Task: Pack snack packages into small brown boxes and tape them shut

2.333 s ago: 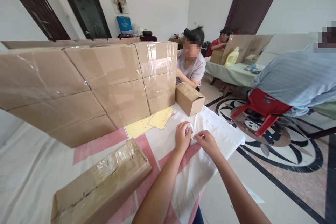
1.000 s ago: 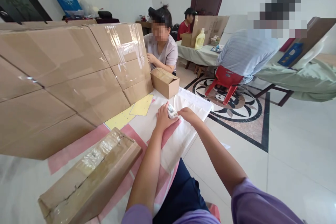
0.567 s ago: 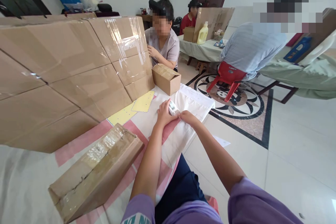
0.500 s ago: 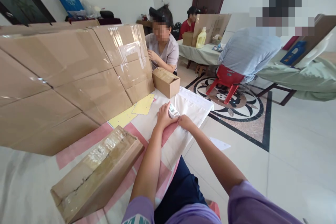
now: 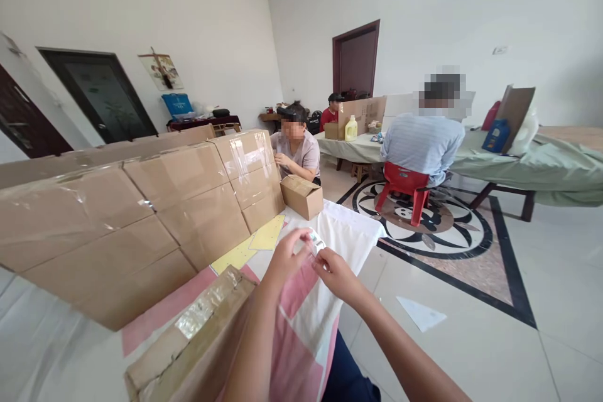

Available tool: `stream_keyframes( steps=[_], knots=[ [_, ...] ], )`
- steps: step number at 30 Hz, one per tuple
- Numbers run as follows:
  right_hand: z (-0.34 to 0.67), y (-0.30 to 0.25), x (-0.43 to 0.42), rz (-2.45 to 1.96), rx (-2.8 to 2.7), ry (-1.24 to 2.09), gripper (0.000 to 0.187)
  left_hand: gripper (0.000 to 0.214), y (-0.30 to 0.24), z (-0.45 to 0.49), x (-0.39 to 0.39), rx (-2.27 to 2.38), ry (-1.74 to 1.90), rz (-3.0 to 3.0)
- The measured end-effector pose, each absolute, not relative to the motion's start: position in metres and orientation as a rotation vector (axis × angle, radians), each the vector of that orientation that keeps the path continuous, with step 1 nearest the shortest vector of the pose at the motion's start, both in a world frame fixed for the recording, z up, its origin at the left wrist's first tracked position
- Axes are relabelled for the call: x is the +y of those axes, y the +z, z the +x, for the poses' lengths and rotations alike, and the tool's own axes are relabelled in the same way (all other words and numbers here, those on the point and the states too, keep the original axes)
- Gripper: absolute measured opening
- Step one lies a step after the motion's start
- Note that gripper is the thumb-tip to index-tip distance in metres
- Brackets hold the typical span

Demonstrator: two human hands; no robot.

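A small white object with greenish marks (image 5: pixel 317 241) is between my hands, above the pink and white tablecloth; its kind is too small to tell. My left hand (image 5: pixel 288 255) curves around its left side, fingertips and thumb against it. On its near right side is my right hand (image 5: pixel 335 269), fingers curled into a pinch close to the object's lower edge. Whatever lies between those right fingertips is hidden. Beyond both hands stands a small cardboard box (image 5: pixel 302 196). A longer taped cardboard box (image 5: pixel 188 339) lies beside my left forearm.
A wall of taped cardboard boxes (image 5: pixel 188 201) lines the table's left side, with yellow patterned pieces (image 5: pixel 266 234) at its foot. A person (image 5: pixel 301 154) sits beyond it. Another sits on a red stool (image 5: pixel 406 181) at the green-covered table. A white paper triangle (image 5: pixel 421 313) lies on the floor.
The head view has tilted upward, so everything sits lower in the picture. My left fingers have shifted from lying over the white object to a looser curve at its side. My right hand stays close.
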State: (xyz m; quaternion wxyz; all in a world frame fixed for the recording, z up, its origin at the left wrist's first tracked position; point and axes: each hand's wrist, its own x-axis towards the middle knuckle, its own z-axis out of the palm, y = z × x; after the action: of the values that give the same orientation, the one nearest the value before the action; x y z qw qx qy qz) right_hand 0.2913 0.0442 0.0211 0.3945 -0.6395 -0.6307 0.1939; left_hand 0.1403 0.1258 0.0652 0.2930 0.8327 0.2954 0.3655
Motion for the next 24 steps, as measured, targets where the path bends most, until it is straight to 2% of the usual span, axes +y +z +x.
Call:
stream_keyframes(
  steps=[5,10,15,20,24],
  knots=[
    [0.245,0.043,0.010,-1.201,-1.743,0.606,0.020,0.018,0.074,0.082,0.054,0.973,0.652,2.341],
    [0.204,0.037,-0.014,-1.154,-1.887,0.753,0.011,0.024,0.053,0.023,0.027,1.181,0.529,2.440],
    [0.175,0.021,-0.021,-1.247,-1.978,0.805,0.014,0.021,0.033,-0.019,0.011,1.307,0.404,2.454],
    [0.158,0.016,-0.028,-1.251,-2.200,0.719,0.013,0.019,0.024,-0.037,-0.006,1.311,0.430,2.459],
    [0.152,0.015,-0.029,-1.328,-2.101,0.868,0.012,0.025,0.030,-0.058,-0.022,1.414,0.574,2.533]
  ],
)
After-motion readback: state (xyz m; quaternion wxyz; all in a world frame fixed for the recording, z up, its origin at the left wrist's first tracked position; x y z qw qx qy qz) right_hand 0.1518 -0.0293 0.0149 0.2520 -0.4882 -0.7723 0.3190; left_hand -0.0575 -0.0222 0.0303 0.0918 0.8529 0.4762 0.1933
